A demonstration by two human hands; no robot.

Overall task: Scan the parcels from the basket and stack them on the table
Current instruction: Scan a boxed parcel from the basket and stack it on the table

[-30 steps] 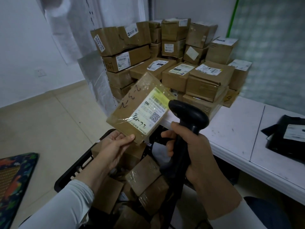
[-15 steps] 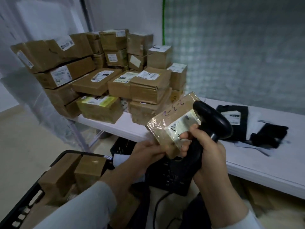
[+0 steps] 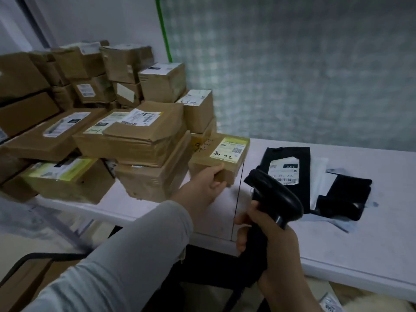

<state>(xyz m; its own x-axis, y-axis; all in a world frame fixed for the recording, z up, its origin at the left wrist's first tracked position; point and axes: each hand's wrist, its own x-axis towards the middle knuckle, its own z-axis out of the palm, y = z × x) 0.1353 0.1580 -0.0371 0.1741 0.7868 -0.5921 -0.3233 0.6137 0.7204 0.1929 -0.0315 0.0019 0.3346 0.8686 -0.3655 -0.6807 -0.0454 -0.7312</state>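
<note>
At the near left the black rim of a basket [image 3: 33, 257] shows, with brown boxes [image 3: 20, 287] inside it. Beyond it, the left half of the white tabletop [image 3: 364, 248] carries a stack of parcels [image 3: 139, 136]. These are brown cardboard boxes piled several high, many with white or yellow-green shipping labels facing up, and the tallest stand against the far wall.

A grey sleeve [image 3: 126, 262] reaches from the near left toward the right side of that pile. At its end the left hand [image 3: 207, 184] grips a small brown parcel [image 3: 216, 158] by its near end, thumb over the near edge and fingers curled beneath. The parcel lies flat with its label up, against the right side of the stack. A yellow-edged label [image 3: 231, 149] with a square code and handwriting covers its right part, and more handwriting marks the bare cardboard to the left of it. I cannot tell whether its underside rests on the tabletop or is held just above it.

Just right of the parcel a thin seam [image 3: 238, 190] runs across the tabletop from far to near. Nearer, and right of the seam, the right hand [image 3: 272, 242] is wrapped round the handle of a black scanner [image 3: 276, 194]. The scanner's head rises above the fist, near the parcel but apart from it.

Further right, black mailer bags [image 3: 344, 197] lie flat on the tabletop with pale envelopes among them. The far one bears a white label [image 3: 284, 172] printed with 122.
</note>
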